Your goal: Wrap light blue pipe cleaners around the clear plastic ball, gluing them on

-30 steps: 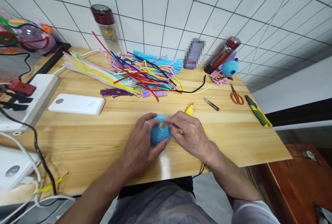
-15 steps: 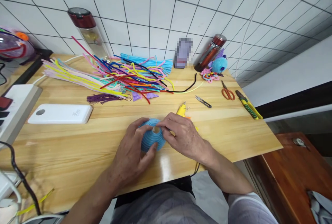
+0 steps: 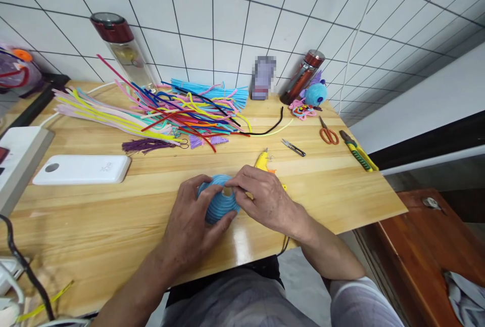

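White tiled wall (image 3: 189, 18) behind our wood-grain worktop (image 3: 147, 226), fuzzy sticks (image 3: 189, 114) heaped at the back. We've got the ridged blue ball (image 3: 219, 206) near the front edge, left hand (image 3: 187, 216) holding it, grip curled round its side. Our right hand (image 3: 265, 196) has fingertips at its top opening; we can't tell if that grip's closed on anything. Yellow glue gun (image 3: 261, 160) just beyond.

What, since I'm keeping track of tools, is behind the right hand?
Part of a yellow glue gun: its tip and some of its body show beyond the right hand. The hand covers more of the gun, and anything else beneath it cannot be seen.
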{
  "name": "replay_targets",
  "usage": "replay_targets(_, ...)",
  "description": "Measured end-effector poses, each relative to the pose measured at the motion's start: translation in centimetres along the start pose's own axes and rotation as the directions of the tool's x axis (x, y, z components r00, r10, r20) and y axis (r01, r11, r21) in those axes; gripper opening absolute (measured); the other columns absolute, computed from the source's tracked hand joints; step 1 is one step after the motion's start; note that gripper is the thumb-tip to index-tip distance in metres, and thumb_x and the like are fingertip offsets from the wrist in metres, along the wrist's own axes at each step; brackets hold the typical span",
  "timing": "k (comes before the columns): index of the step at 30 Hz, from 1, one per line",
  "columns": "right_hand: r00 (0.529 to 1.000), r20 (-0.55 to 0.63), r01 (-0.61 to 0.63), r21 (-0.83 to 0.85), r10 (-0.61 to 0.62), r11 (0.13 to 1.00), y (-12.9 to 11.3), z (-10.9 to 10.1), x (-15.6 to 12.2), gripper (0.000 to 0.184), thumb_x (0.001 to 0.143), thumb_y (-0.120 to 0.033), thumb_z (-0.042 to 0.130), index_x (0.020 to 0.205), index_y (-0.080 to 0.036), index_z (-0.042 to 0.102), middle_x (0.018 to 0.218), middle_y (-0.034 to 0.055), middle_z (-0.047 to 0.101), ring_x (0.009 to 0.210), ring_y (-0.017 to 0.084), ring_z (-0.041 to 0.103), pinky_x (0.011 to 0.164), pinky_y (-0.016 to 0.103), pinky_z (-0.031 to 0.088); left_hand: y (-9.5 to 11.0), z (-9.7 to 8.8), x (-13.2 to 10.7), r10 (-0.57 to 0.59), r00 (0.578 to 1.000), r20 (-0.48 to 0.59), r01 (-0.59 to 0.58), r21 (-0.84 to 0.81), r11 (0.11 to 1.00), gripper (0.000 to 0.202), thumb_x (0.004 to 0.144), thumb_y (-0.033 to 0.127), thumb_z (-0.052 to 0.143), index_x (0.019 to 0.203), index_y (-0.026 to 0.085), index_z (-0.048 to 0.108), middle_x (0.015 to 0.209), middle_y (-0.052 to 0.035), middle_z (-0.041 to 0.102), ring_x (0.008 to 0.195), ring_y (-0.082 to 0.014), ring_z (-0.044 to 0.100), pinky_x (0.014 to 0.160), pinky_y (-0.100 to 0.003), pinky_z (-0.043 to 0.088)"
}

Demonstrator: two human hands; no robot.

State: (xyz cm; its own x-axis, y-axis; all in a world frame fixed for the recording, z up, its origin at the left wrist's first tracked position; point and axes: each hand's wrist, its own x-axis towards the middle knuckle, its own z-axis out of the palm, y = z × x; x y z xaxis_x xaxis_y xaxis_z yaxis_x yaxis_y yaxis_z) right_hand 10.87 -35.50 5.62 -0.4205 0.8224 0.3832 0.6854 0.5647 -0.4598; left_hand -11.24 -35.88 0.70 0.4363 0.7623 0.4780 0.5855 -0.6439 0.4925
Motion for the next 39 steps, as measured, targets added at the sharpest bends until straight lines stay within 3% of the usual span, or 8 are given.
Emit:
replay_targets(9,0.999,-0.024,0.033,0.023,-0.032,0.999,0.12,-0.11,0.01,0.028,0.096,-0.005,0.058,0.108,-0.021,0.078,0.091,0.0038,0.077,0.082,0.016,0.074,0.075,0.028,0.059,0.29,0.51,-0.12,-0.051,0.998,-0.038,0.048,-0.069,0.996,0.065,0.085,0.052,0.087,0.133,0.022,0.054,0.128,-0.0145,0.057,0.118,-0.0326,0.057,0.1,-0.053,0.057)
replay_targets(17,0.999,-0.002,0.047,0.026,-0.047,0.999,-0.06,-0.29,0.17,0.029,0.096,-0.005,0.058,0.106,-0.023,0.078,0.09,0.0033,0.078,0.08,0.016,0.074,0.074,0.029,0.06,0.56,0.01,-0.24,-0.067,0.998,0.017,0.069,-0.147,0.987,0.043,0.094,0.034,0.069,0.132,0.02,0.053,0.128,-0.0154,0.056,0.127,-0.0331,0.055,0.107,-0.055,0.053)
replay_targets(24,0.999,0.032,0.04,0.039,-0.042,0.998,-0.08,-0.48,0.14,0.03,0.099,-0.006,0.057,0.109,-0.023,0.079,0.093,0.0044,0.079,0.082,0.017,0.075,0.076,0.03,0.061,0.32,0.4,-0.24,-0.062,0.998,0.008,0.061,-0.275,0.959,0.055,0.094,0.036,0.075,0.137,0.022,0.045,0.145,-0.0198,0.057,0.147,-0.0355,0.053,0.115,-0.058,0.053)
replay_targets(27,0.998,0.042,0.049,0.042,-0.051,0.998,-0.09,-0.57,0.1,0.029,0.099,-0.005,0.057,0.109,-0.021,0.079,0.094,0.0053,0.079,0.083,0.018,0.076,0.075,0.03,0.061,0.15,0.46,-0.16,-0.054,0.998,0.043,0.065,-0.328,0.942,0.057,0.094,0.037,0.077,0.139,0.024,0.046,0.144,-0.0186,0.062,0.142,-0.0336,0.061,0.114,-0.057,0.057)
replay_targets(35,0.997,0.057,0.048,0.072,-0.052,0.996,-0.11,-0.56,0.28,0.029,0.099,-0.005,0.055,0.111,-0.022,0.076,0.094,0.0041,0.077,0.084,0.017,0.075,0.076,0.028,0.059,0.0,0.3,-0.19,-0.036,0.998,0.058,0.052,-0.305,0.951,0.068,0.086,0.043,0.088,0.14,0.023,0.052,0.147,-0.0188,0.065,0.144,-0.0356,0.062,0.115,-0.058,0.057)
replay_targets(39,0.999,0.034,0.011,0.079,-0.014,0.997,-0.17,-0.2,0.23,0.024,0.1,-0.006,0.056,0.107,-0.022,0.073,0.093,0.0033,0.076,0.082,0.016,0.073,0.075,0.028,0.057,-0.08,0.43,-0.42,0.001,1.0,0.027,0.005,-0.248,0.969,0.064,0.09,0.04,0.085,0.143,0.024,0.052,0.147,-0.0186,0.065,0.138,-0.0342,0.066,0.111,-0.056,0.06)
